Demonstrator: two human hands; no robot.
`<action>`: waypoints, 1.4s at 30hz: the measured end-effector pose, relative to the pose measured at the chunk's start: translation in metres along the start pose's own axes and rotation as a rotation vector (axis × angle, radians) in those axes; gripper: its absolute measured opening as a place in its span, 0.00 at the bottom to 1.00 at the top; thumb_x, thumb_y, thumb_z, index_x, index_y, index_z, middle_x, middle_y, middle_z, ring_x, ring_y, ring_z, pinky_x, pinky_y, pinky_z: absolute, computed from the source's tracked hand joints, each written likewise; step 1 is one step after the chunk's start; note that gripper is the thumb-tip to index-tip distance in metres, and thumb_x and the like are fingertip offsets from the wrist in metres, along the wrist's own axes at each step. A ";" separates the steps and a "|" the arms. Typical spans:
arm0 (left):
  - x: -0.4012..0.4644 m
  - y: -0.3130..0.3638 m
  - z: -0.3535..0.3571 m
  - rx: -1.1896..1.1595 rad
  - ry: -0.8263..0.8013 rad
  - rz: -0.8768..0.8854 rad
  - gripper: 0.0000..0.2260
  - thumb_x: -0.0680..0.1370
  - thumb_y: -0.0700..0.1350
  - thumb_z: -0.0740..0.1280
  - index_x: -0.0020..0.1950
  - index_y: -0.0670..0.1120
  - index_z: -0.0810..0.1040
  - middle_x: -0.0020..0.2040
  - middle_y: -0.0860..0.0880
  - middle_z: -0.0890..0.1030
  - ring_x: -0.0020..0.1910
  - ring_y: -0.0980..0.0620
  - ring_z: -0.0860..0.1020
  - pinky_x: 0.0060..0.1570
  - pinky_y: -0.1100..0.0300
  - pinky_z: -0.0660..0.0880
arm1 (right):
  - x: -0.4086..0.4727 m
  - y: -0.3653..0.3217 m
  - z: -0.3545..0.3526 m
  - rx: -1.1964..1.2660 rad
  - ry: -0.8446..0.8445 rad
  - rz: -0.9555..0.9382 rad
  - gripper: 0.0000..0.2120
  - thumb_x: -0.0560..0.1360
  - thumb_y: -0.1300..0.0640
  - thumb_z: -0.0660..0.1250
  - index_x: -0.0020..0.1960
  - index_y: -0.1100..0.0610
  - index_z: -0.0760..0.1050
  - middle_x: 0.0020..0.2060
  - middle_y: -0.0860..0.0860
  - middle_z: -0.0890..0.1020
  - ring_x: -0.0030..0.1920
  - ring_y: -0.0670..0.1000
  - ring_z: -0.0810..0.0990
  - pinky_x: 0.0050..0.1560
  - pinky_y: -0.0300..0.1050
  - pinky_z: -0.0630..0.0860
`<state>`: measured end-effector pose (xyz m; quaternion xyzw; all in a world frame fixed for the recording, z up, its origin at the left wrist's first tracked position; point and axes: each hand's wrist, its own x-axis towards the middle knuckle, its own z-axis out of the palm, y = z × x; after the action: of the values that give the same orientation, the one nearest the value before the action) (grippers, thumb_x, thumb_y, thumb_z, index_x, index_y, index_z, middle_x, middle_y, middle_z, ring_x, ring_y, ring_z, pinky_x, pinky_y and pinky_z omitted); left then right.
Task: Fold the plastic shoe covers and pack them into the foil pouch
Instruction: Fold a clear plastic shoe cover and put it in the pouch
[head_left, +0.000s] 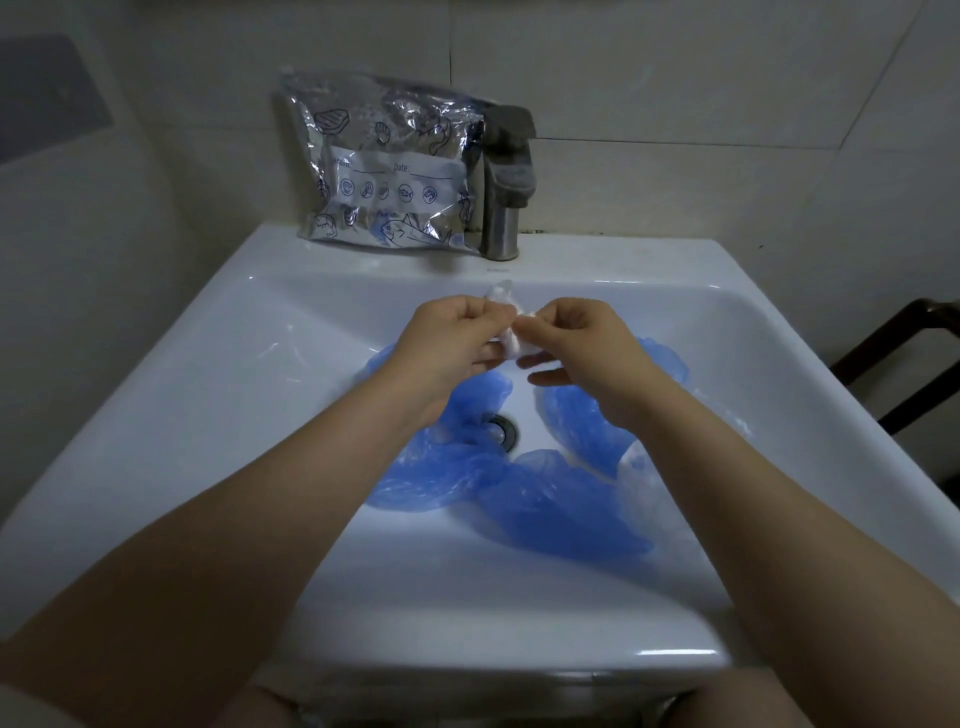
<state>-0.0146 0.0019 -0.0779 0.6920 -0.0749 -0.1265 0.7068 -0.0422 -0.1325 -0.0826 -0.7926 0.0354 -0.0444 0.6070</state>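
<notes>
Fingers of the left hand (457, 338) and right hand (576, 343) pinch one small, bunched translucent plastic shoe cover (511, 343) above the white ceramic sink (249, 374). Several loose blue plastic shoe covers (545, 499) lie unfolded in the basin, and the crinkled silver foil pouch (384, 166) stands by the metal tap (506, 187) apparently already holding some blue covers, so packing is judged partly done.

Your left hand (451, 340) and right hand (582, 343) cover most of the small pale plastic wad (511, 340) pinched between them; your forearms hide parts of the blue shoe covers (561, 512) and half the drain (503, 428), and the pouch (387, 161) lettering is too blurred to read
</notes>
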 end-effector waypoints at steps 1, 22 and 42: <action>0.001 -0.001 -0.001 0.012 0.003 0.011 0.05 0.77 0.40 0.65 0.42 0.44 0.76 0.34 0.49 0.79 0.32 0.56 0.78 0.46 0.62 0.77 | -0.001 -0.002 0.000 0.033 -0.012 0.008 0.07 0.76 0.56 0.66 0.45 0.59 0.69 0.39 0.55 0.79 0.38 0.52 0.80 0.39 0.44 0.79; 0.004 0.001 -0.011 -0.221 -0.082 -0.278 0.06 0.78 0.40 0.62 0.44 0.47 0.77 0.33 0.51 0.82 0.34 0.57 0.80 0.42 0.63 0.75 | 0.000 -0.003 -0.010 -0.496 -0.104 -0.526 0.10 0.73 0.64 0.68 0.50 0.51 0.74 0.50 0.50 0.74 0.42 0.51 0.76 0.44 0.35 0.72; -0.001 0.004 0.001 -0.056 -0.097 0.071 0.05 0.76 0.41 0.66 0.50 0.42 0.79 0.46 0.43 0.82 0.46 0.51 0.81 0.54 0.62 0.77 | -0.001 -0.010 -0.016 -0.009 0.069 -0.090 0.08 0.73 0.60 0.69 0.43 0.63 0.73 0.34 0.56 0.79 0.33 0.49 0.79 0.35 0.35 0.76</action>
<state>-0.0153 0.0015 -0.0735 0.6621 -0.1297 -0.1368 0.7253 -0.0452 -0.1447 -0.0692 -0.7940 0.0207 -0.0986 0.5995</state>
